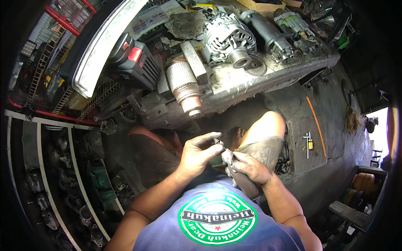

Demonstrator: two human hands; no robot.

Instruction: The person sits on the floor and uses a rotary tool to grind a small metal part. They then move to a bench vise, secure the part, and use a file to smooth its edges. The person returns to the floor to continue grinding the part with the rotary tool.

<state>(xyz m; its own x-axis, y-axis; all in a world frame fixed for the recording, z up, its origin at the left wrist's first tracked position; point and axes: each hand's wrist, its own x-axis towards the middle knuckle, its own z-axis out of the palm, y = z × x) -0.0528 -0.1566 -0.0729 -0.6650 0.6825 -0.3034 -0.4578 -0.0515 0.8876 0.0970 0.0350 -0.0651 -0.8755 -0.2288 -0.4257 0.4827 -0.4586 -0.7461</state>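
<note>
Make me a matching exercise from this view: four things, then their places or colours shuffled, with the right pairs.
1. Silver finned alternator
2. Ridged cylindrical metal armature
3. Long thin orange strip
4. Brownish-grey cylinder

A. Beside a yellow-handled tool
B. At the right hand
C. Copper-coloured near end
D. On grey workbench, with grooved pulley

Pairs: 1-D; 2-C; 3-A; 4-B

In the lower middle of my view, printed lettering shows on a blue-grey shirt (163, 224), within a round green and white emblem (217, 228). I see large white letters on its black band (218, 216), more white letters curving around the green ring, and a small red star. At upper left, a black and red device (140, 69) bears marks too small for me to read.
</note>
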